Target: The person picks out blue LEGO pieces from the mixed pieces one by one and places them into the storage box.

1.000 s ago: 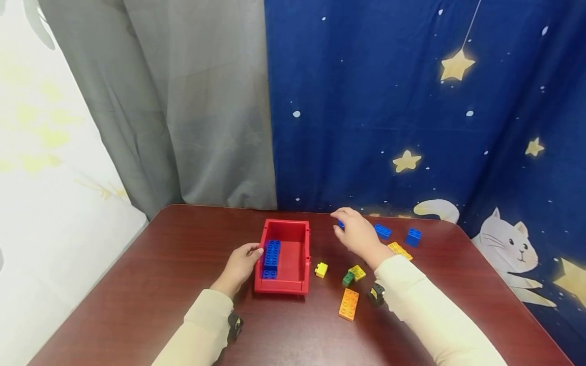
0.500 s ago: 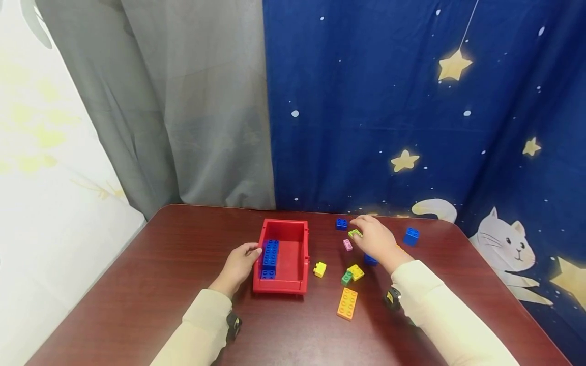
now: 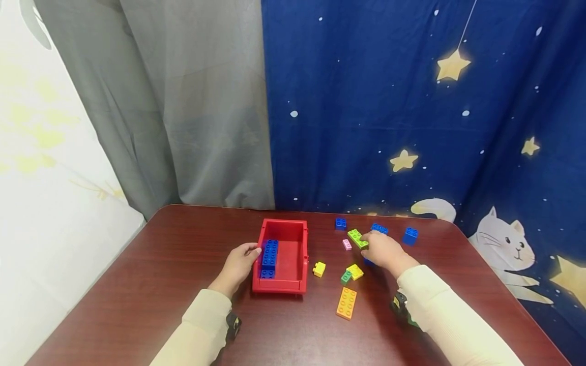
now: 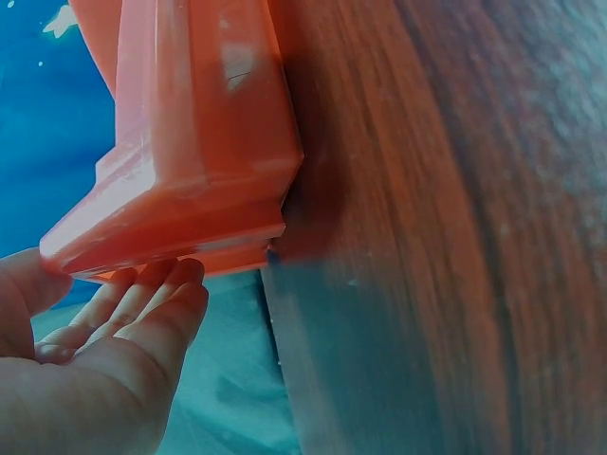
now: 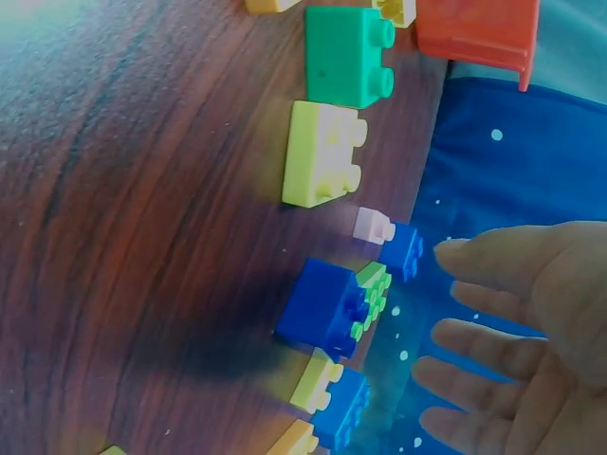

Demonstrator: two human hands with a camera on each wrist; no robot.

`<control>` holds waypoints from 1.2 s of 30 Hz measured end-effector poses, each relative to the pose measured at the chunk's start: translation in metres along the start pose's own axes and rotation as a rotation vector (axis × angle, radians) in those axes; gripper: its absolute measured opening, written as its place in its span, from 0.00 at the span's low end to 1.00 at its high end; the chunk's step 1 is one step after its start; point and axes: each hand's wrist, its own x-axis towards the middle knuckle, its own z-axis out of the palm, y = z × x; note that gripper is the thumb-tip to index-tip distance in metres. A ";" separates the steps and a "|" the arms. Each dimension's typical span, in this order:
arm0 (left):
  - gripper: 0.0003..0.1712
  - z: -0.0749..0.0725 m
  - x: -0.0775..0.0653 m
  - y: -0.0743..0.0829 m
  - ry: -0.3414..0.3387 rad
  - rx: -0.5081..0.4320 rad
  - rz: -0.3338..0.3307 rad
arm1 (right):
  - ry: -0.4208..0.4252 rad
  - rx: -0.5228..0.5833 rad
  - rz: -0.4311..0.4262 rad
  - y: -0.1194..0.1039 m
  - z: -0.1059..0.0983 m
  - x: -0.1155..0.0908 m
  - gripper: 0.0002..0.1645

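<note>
My left hand (image 3: pixel 235 267) holds the left rim of a red bin (image 3: pixel 288 262); in the left wrist view its thumb and fingers are at the bin's edge. Blue bricks (image 3: pixel 270 254) lie along the bin's left inner side. Over the bricks on the right, my right hand (image 3: pixel 384 252) hovers with its fingers extended. Just below it is a blue brick (image 3: pixel 368 262), partly hidden, and at its fingertips a lime-green brick (image 3: pixel 355 237). In the right wrist view, a gap shows between the fingers (image 5: pixel 474 384) and the blue brick (image 5: pixel 318 303).
Between bin and right hand lie a pink brick (image 3: pixel 347 244), yellow bricks (image 3: pixel 319 269), a green brick (image 3: pixel 345 277) and an orange brick (image 3: pixel 346 303). More blue bricks (image 3: pixel 410 235) stand near the table's back edge. Curtains (image 3: pixel 220 127) hang behind the table.
My right hand has moved right and a little nearer to me, uncovering the back blue brick, the pink brick and the lime-green brick. The left hand stays at the bin.
</note>
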 end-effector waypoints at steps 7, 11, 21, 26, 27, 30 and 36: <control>0.24 -0.002 -0.002 -0.001 -0.011 -0.008 -0.020 | -0.066 -0.033 -0.002 0.003 0.007 -0.002 0.19; 0.25 -0.003 -0.002 0.000 -0.014 -0.012 -0.022 | -0.087 -0.056 0.012 0.004 0.011 -0.002 0.18; 0.24 -0.004 -0.001 0.000 -0.008 -0.012 -0.016 | -0.112 -0.055 0.009 0.004 0.010 -0.002 0.16; 0.24 -0.003 -0.001 0.000 0.000 -0.003 -0.019 | -0.113 -0.061 0.004 0.007 0.011 -0.001 0.17; 0.24 -0.003 -0.001 0.000 0.002 0.001 -0.013 | -0.120 -0.054 0.013 0.008 0.012 -0.001 0.17; 0.24 -0.001 0.000 0.001 0.005 -0.002 -0.006 | -0.142 -0.024 0.049 0.010 0.012 -0.002 0.17; 0.23 0.001 0.001 0.000 0.008 -0.001 0.003 | -0.169 0.041 0.100 0.012 0.012 -0.004 0.17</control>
